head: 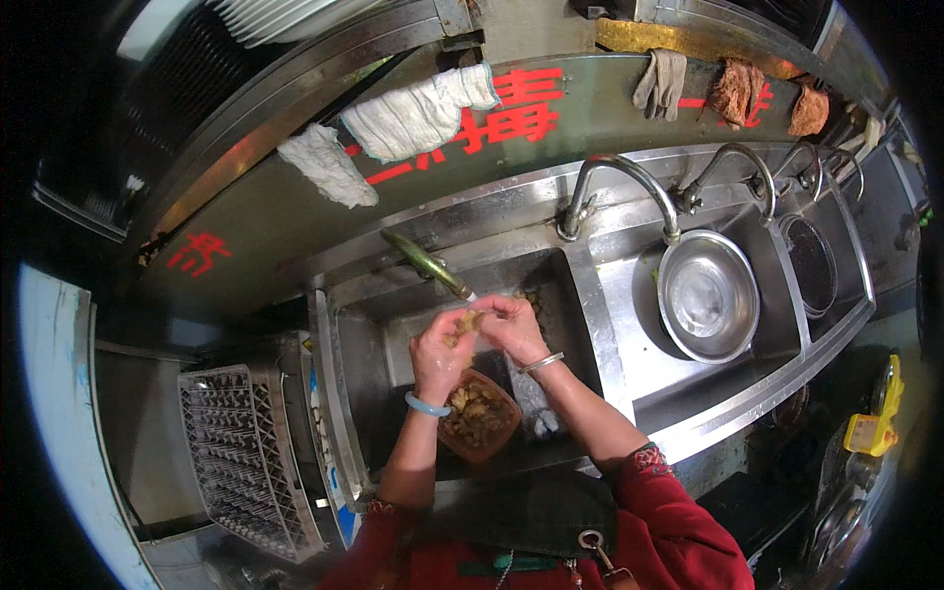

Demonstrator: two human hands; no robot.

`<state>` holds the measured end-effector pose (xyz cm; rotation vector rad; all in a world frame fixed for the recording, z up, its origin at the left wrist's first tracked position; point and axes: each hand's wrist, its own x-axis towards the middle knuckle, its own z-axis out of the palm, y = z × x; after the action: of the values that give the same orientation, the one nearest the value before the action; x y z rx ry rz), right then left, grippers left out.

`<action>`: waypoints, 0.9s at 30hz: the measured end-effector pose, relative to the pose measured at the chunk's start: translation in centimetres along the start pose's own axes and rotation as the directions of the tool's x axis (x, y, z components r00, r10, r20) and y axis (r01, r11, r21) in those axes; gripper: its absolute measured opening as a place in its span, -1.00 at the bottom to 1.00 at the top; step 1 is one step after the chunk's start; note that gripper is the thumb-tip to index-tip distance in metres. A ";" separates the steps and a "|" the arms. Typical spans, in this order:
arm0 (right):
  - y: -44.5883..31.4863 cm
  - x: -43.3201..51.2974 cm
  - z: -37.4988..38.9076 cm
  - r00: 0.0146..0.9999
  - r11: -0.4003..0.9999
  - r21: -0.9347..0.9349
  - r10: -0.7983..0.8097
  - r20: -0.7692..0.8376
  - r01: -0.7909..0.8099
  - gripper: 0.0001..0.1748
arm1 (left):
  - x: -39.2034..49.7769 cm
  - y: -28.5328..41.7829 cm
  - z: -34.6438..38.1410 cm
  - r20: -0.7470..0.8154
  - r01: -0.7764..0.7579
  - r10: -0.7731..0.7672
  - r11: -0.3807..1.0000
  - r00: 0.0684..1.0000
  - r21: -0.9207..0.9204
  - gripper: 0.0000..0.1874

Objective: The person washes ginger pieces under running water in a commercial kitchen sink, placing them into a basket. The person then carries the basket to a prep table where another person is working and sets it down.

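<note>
Both hands are close together over the left basin of a steel sink (582, 295). My left hand (441, 358) grips a small yellowish-brown food piece (464, 326). My right hand (515, 328) has its fingertips at the same piece, near the tap's outlet; whether they close on it is hard to see. Just above my fingers a green-sleeved tap (424, 259) ends, with water apparently running. Below my hands an orange-brown plastic container (479, 417) holds many similar pieces. A clear plastic bag (532, 402) lies to its right, partly hidden by my right forearm.
A round metal bowl (708, 295) stands in the middle basin under a curved faucet (627, 166). Wire strainers (807, 265) lie in the right basin. White cloths (420, 110) and a grey glove (660, 85) hang behind. A plastic dish rack (243, 457) stands at left.
</note>
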<state>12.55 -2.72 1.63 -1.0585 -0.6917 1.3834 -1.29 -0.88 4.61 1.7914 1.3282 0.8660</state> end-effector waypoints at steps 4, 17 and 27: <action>-0.4 0.3 -0.9 0.992 0.946 0.299 0.122 0.028 -0.125 -0.75 | 0.9 -1.1 -0.2 0.192 0.308 -0.241 0.761 0.951 -0.570 -0.79; -0.2 1.2 0.0 0.885 0.647 -0.636 -0.446 0.133 0.421 -0.75 | 0.7 -3.2 2.5 0.394 0.553 -0.392 0.516 0.831 -0.654 -0.64; -1.9 -0.3 -0.8 0.985 0.955 0.257 0.124 0.117 -0.151 -0.70 | 1.0 -1.0 0.6 0.289 0.439 -0.340 0.561 0.895 -0.701 -0.72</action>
<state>14.00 -2.96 3.06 -0.8413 -0.4932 1.6088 -1.00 0.14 3.52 0.8178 0.9924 0.8576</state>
